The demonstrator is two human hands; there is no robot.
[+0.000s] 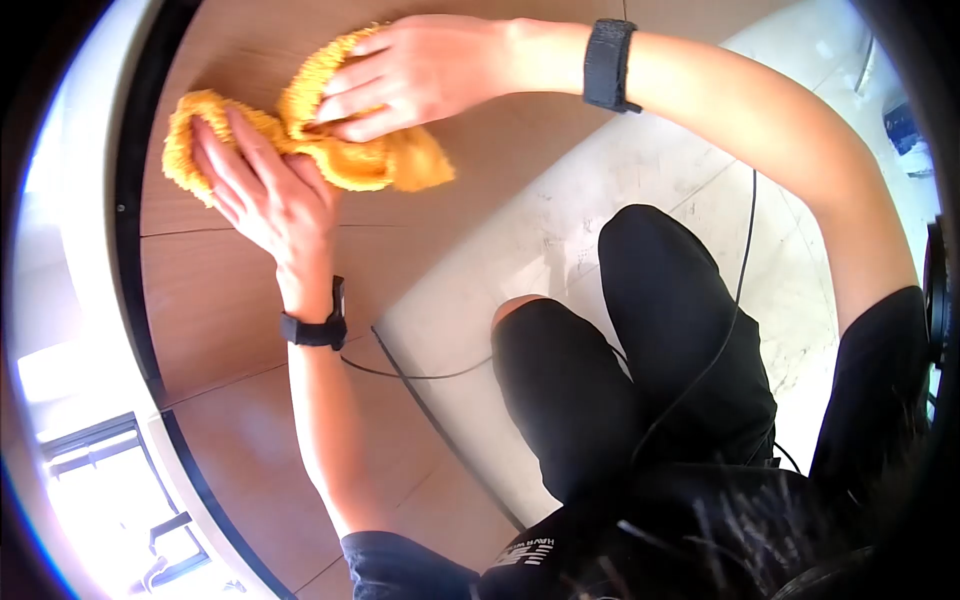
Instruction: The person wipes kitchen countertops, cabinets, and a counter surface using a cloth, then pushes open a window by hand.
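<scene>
A fluffy yellow cloth (365,165) lies bunched against a brown tiled surface near the upper left. My left hand (275,195) presses into its left part, with fingers sunk in the folds and the thumb pointing toward the middle. On the upper right part of the same cloth, my right hand (425,75) has its fingers curled over the fabric. Both hands grip the cloth close beside each other. My fingertips are partly hidden in the pile. Each wrist wears a black strap.
Brown tiles (250,320) meet a pale, marked floor (540,230) along a diagonal edge. A dark curved border strip (130,200) runs down the left. A thin black cable (750,230) crosses my knees (660,260). A bright window (120,500) shows at lower left.
</scene>
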